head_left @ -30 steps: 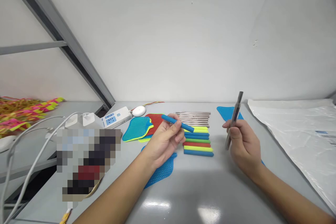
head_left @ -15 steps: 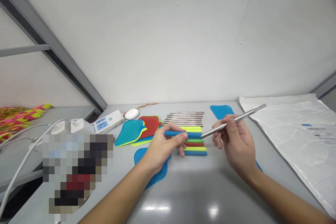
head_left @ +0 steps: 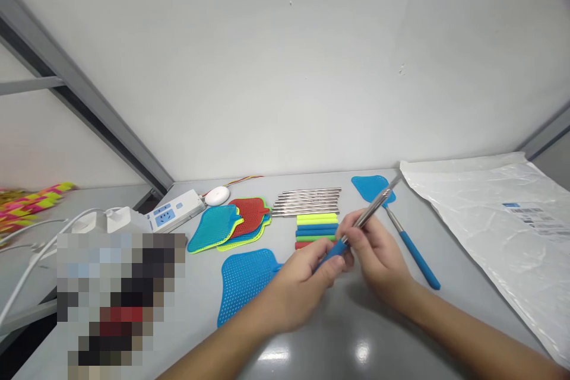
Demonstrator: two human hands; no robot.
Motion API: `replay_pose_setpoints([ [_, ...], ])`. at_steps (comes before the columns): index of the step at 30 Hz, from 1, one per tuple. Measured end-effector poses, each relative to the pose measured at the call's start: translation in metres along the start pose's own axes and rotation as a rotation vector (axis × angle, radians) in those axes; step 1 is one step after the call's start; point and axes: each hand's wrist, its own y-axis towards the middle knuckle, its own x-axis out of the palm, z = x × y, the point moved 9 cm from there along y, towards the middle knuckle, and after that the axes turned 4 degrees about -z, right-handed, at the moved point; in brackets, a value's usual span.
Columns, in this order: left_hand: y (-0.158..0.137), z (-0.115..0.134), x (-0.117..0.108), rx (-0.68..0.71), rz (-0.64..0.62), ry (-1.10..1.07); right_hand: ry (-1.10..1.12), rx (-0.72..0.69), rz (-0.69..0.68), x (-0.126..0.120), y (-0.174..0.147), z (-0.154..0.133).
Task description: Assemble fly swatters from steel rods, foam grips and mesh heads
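My left hand point(head_left: 307, 282) is closed around a blue handle sleeve point(head_left: 330, 253). Fingers of my right hand point(head_left: 378, 252) grip a silver metal rod point(head_left: 375, 205), which slants up to the right. The rod's lower end meets the sleeve's upper end; whether it sits inside is hidden by my fingers. Behind my hands lie several coloured handle sleeves point(head_left: 317, 229), with a row of metal rods point(head_left: 307, 200) just beyond. Beside my left forearm rests a blue perforated fly swatter head point(head_left: 247, 276). A blue fly swatter with a handle point(head_left: 420, 260) lies right of my right hand.
Teal, red and yellow-green swatter heads point(head_left: 214, 227) are piled at the left. Past them are a white power strip point(head_left: 176, 211) and a round white device point(head_left: 217, 195). A white plastic package point(head_left: 485, 219) covers the right side. A pixelated area hides the lower left.
My hands have come together lower down, bringing sleeve and rod in line, tilted more steeply. The view has shifted, and the fly swatter on the right is more exposed.
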Motion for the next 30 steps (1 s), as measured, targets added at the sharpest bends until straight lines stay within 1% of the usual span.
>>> replay_pose_setpoints([
  [4, 0.000, -0.011, 0.009, -0.039, -0.062, -0.081, 0.083, 0.105, -0.134, 0.014, -0.001, 0.010],
  [6, 0.001, -0.014, 0.011, -0.056, -0.102, -0.117, 0.112, 0.114, -0.136, 0.011, 0.002, 0.011],
  [8, 0.000, -0.017, 0.011, -0.092, -0.132, -0.111, 0.125, 0.084, -0.068, -0.001, 0.007, 0.008],
  [11, -0.002, -0.021, 0.011, -0.160, -0.144, -0.003, 0.138, 0.015, 0.112, -0.029, 0.015, 0.002],
  [13, -0.003, -0.018, 0.009, -0.167, -0.130, 0.079, 0.114, -0.015, 0.244, -0.051, 0.017, -0.003],
  [15, -0.003, -0.010, 0.006, -0.136, -0.099, 0.145, 0.018, -0.054, 0.360, -0.072, 0.016, -0.013],
  [16, -0.003, -0.004, 0.003, -0.110, -0.074, 0.174, -0.075, -0.077, 0.381, -0.079, 0.016, -0.020],
  [17, -0.003, 0.003, -0.002, -0.079, -0.042, 0.203, -0.199, -0.102, 0.355, -0.081, 0.017, -0.028],
  [18, -0.004, 0.010, -0.008, -0.045, -0.005, 0.232, -0.346, -0.123, 0.283, -0.079, 0.019, -0.035],
  [20, -0.005, 0.024, -0.023, 0.025, 0.083, 0.291, -0.636, -0.149, 0.064, -0.065, 0.023, -0.040],
  [22, -0.007, 0.034, -0.043, 0.076, 0.184, 0.340, -0.837, -0.189, -0.120, -0.050, 0.022, -0.038],
  [24, -0.010, 0.044, -0.065, 0.120, 0.303, 0.385, -0.972, -0.246, -0.217, -0.037, 0.020, -0.035],
  [26, -0.015, 0.050, -0.083, 0.153, 0.409, 0.431, -1.067, -0.266, -0.298, -0.021, 0.018, -0.029],
  [28, -0.017, 0.054, -0.095, 0.160, 0.465, 0.468, -1.118, -0.230, -0.389, -0.005, 0.014, -0.018],
  [30, -0.017, 0.053, -0.099, 0.153, 0.468, 0.473, -1.146, -0.199, -0.459, 0.010, 0.010, -0.010],
])
